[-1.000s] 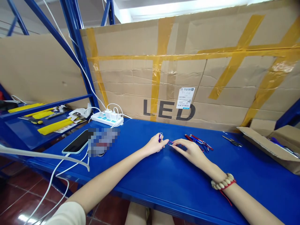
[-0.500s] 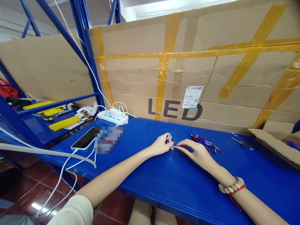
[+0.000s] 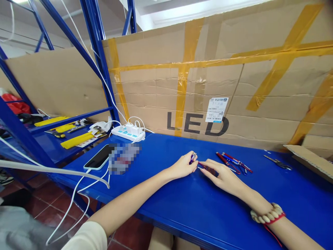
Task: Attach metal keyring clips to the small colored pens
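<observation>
My left hand [image 3: 183, 166] is closed around a small purple piece with a shiny metallic end [image 3: 193, 158], which sticks up past the thumb and forefinger. Just to its right, my right hand [image 3: 221, 174] pinches a thin, dark purple, pen-like part [image 3: 201, 165] with a pale end toward the left hand. The hands nearly meet above the blue table [image 3: 166, 201]; whether the two pieces touch is too small to tell. Beyond my right hand lies a group of red and blue pen-like pieces [image 3: 232, 160] with metal ends.
Scissors [image 3: 278, 162] and an open cardboard box [image 3: 309, 161] are at the right. On the left are a phone [image 3: 97, 158], a blurred-out item [image 3: 125, 158], a power strip [image 3: 128, 132] and loose white cables [image 3: 75, 194]. A large cardboard panel [image 3: 151, 93] stands behind.
The view has shifted, so the table items sit slightly further right and lower. My right fingers now hold a dark purple part where a thin pale tip showed between the hands.
</observation>
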### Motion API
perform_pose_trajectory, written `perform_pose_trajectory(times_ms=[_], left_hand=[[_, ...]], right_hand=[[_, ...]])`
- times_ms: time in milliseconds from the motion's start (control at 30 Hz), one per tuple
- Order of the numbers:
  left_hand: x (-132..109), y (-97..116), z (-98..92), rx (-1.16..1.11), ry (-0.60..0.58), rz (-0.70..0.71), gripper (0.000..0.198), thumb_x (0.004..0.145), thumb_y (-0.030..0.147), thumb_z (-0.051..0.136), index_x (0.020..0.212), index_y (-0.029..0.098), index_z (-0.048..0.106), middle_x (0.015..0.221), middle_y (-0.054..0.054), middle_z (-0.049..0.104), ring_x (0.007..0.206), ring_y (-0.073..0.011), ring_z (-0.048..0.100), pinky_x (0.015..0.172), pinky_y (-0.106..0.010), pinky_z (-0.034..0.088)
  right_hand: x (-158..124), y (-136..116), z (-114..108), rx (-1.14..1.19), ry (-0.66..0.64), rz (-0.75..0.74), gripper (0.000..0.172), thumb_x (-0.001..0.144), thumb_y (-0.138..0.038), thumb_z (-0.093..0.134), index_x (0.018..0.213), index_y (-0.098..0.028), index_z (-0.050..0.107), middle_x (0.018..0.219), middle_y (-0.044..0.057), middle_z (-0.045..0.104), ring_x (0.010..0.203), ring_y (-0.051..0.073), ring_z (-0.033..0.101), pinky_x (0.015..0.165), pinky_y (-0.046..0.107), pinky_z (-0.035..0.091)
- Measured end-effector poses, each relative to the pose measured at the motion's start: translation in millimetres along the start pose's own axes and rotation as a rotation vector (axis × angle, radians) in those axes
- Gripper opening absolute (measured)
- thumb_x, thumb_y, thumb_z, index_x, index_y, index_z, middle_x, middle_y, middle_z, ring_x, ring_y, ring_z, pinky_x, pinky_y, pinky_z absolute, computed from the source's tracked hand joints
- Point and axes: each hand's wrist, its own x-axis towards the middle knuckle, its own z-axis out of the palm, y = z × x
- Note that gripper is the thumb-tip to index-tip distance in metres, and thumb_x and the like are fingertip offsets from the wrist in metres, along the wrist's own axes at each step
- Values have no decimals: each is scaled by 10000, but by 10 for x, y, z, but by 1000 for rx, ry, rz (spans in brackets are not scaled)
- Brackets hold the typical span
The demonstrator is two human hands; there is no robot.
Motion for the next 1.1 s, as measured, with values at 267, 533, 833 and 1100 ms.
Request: perform_pose_trajectory(times_ms=[267,533,833,1100], left_hand=[[-17,13,-18,9,-32,62,162,853,252,411,742,184,315,602,60,373,529,-61,354,521,-187,310],[-39,56,-42,63,-54,85,196,865,313,400,736,184,328,613,55,379,550,-69,370,539,-192,313],[-12,125,-69,79,-23,89,276,849,424,424,741,189,328,620,49,452,604,-86,432,602,-209,346],[15,41,-160,134,101,105,215,902,366,323,838,186,420,785,19,520,763,-105,481,769,-235,369]], right_hand=[[-3,-40,9,-23,-8,21,319,901,-394,375,961,-185,608,748,37,580,610,138,548,580,262,448],[-23,-16,29,-28,32,-39,308,908,-368,373,953,-173,607,706,29,550,567,117,498,558,240,415],[44,-77,-2,-34,180,-35,301,907,-307,377,833,-157,628,622,20,514,548,115,457,535,232,386],[242,-222,-204,-150,329,-31,319,909,-334,362,906,-167,633,639,27,532,560,120,478,561,237,390]])
